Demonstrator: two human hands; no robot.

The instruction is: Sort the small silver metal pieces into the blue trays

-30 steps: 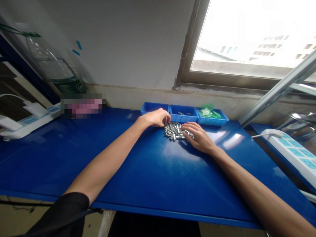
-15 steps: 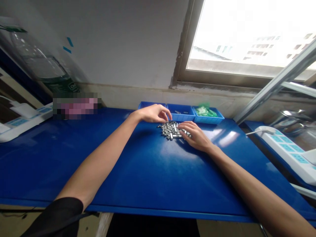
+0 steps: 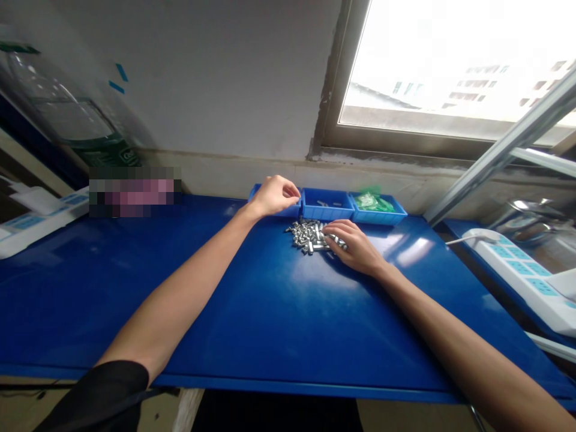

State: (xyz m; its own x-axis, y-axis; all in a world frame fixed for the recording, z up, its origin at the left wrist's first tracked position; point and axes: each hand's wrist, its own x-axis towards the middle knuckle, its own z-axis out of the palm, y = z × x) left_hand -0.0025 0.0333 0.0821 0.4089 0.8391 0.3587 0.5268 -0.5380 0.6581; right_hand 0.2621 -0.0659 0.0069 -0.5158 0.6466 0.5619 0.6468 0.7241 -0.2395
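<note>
A heap of small silvery metal parts [image 3: 306,234], some short and stubby, some longer bars, lies on the blue table. Over the leftmost blue bin [image 3: 293,209] is my left hand [image 3: 274,195], thumb and fingertips brought together in a pinch. Anything between them is too small to make out. My right hand [image 3: 356,246] rests at the right side of the heap, fingers stretched over the parts and thumb apart from them. It partly covers the longer pieces.
The middle bin [image 3: 327,211] holds a few small metal pieces; the right bin holds green plastic bags [image 3: 374,201]. A large bottle [image 3: 76,114] and a power strip [image 3: 54,210] stand left. Another power strip [image 3: 522,264] and a metal frame [image 3: 495,144] are right.
My left hand has risen from the heap's left edge, moving back and left over the leftmost bin, its fingers closer together. My right hand has hardly moved.
</note>
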